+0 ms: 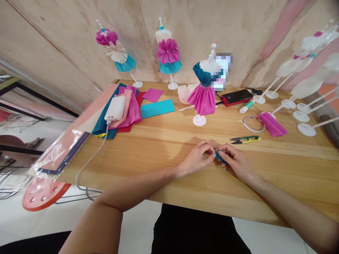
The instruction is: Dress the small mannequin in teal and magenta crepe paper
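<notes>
A small folded piece of dark blue crepe paper [220, 157] is held just above the wooden table. My right hand [236, 163] is closed around it, the thumb pressing on its top. The thumb and fingertips of my left hand [198, 157] pinch at its left end, though the exact contact is too small to make out. Behind my hands lie thread snips [247, 140] with a yellow and green handle. Farther back, a small white mannequin [199, 120] stands upright in a teal top and pleated magenta skirt.
Two more dressed mannequins [170, 53] [116, 53] stand along the wall. Crepe paper sheets [158, 108] and a white power bank [115, 108] lie left. At right are a glue stick [246, 107], a black-and-red power bank [237, 97], a magenta roll [272, 124] and several bare mannequins [306, 129].
</notes>
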A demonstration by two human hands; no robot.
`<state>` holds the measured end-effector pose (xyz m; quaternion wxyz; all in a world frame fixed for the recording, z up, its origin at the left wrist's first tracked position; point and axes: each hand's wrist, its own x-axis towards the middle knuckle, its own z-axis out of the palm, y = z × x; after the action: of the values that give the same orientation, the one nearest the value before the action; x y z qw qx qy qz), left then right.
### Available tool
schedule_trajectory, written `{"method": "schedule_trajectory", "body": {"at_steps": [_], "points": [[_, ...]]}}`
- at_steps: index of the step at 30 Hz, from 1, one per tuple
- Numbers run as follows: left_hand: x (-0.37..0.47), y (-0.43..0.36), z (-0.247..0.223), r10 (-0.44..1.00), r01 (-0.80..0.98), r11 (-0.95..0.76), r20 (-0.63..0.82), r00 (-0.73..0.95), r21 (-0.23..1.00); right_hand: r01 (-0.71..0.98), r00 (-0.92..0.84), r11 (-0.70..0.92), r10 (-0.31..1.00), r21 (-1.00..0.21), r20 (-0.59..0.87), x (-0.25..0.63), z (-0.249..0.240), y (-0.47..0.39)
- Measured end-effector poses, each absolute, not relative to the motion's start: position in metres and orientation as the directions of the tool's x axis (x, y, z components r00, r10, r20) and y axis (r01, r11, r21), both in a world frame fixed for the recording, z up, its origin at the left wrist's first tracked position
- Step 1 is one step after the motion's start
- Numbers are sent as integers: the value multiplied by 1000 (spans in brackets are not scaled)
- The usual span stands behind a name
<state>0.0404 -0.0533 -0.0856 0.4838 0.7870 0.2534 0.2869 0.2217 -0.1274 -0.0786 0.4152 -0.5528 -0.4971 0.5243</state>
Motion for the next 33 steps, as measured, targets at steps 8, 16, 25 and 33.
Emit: {"method": "schedule_trajectory", "body": {"at_steps": [8,16,25,33], "points": [[41,-53,-89,699,117,-363,187,690,925,113,-26,-170,984,-979,-174,221,-76,-128],[41,-51,-90,715,128,-354,181,675,926,-53,5,-225,974,-973,-226,220,-83,-129],[40,-61,-77,673,95,-457,274,687,884,35,13,-196,981,-980,-196,229,-83,-129],[21,-11,-32,822,80,-562,544,169,823,93,221,-61,975,-994,-39,253,-65,-121]]}}
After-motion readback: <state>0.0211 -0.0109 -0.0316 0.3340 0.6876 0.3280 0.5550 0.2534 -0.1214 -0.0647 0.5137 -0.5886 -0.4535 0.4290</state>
